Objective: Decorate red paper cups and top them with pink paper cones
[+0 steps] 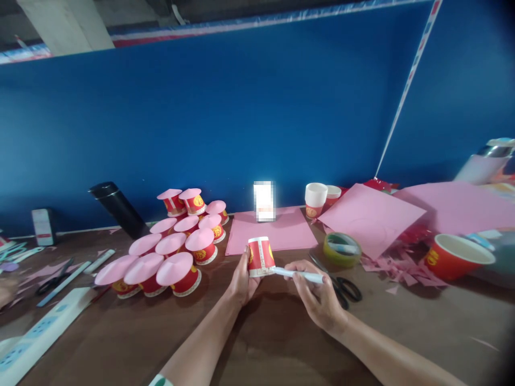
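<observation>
My left hand (pixel 242 277) is wrapped round the lower left side of a red paper cup (pixel 256 257), held upside down with its white rim at the bottom. Between the fingers of my right hand (pixel 316 292) is a white pen-like tool (pixel 303 275); its tip meets the cup's lower right edge. Behind the cup lies a stack of pink paper (pixel 287 233). Black-handled scissors (pixel 344 289) lie beside and partly behind my right hand. A roll of tape (pixel 341 250) sits just beyond them.
Several red cups topped with pink discs (pixel 175 269) stand at the left. A black bottle (pixel 118 209) leans behind them. Front left lies a power strip (pixel 44 329). At the right are an upright red cup (pixel 456 257), pink scraps (pixel 406 271) and pink sheets (pixel 372 214).
</observation>
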`<act>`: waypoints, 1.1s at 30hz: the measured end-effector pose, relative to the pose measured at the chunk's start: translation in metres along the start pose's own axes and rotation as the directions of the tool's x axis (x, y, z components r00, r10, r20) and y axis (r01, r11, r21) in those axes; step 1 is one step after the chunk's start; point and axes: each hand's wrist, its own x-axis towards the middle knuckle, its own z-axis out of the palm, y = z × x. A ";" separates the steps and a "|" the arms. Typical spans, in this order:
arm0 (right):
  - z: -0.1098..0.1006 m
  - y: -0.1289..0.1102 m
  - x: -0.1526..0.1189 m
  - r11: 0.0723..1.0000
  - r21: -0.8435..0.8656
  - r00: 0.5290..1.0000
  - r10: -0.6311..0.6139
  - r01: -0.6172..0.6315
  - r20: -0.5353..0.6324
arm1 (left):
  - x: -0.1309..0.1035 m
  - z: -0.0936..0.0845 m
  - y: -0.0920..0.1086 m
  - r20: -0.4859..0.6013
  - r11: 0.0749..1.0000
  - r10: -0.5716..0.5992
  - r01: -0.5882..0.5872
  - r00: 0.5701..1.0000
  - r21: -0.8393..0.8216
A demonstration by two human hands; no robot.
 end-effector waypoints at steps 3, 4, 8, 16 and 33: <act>0.000 0.002 0.000 1.000 -0.002 1.000 0.009 -0.009 -0.028 | 0.001 0.000 0.000 -0.008 1.000 -0.001 0.001 1.000 -0.020; 0.001 0.002 0.000 1.000 -0.006 1.000 0.017 -0.017 -0.017 | 0.001 0.000 0.000 -0.010 1.000 -0.001 0.001 1.000 -0.022; 0.000 0.001 0.000 0.999 0.005 0.995 0.038 -0.039 0.090 | -0.001 0.002 0.000 -0.012 1.000 0.001 -0.001 1.000 0.004; 0.001 0.004 -0.001 0.992 0.112 0.998 0.056 -0.053 -0.020 | -0.001 0.002 0.002 0.002 0.999 -0.035 0.035 0.999 -0.008; 0.003 0.006 -0.003 0.986 0.122 0.992 0.105 -0.112 0.065 | 0.000 0.001 0.000 0.043 0.998 -0.037 0.039 0.998 -0.046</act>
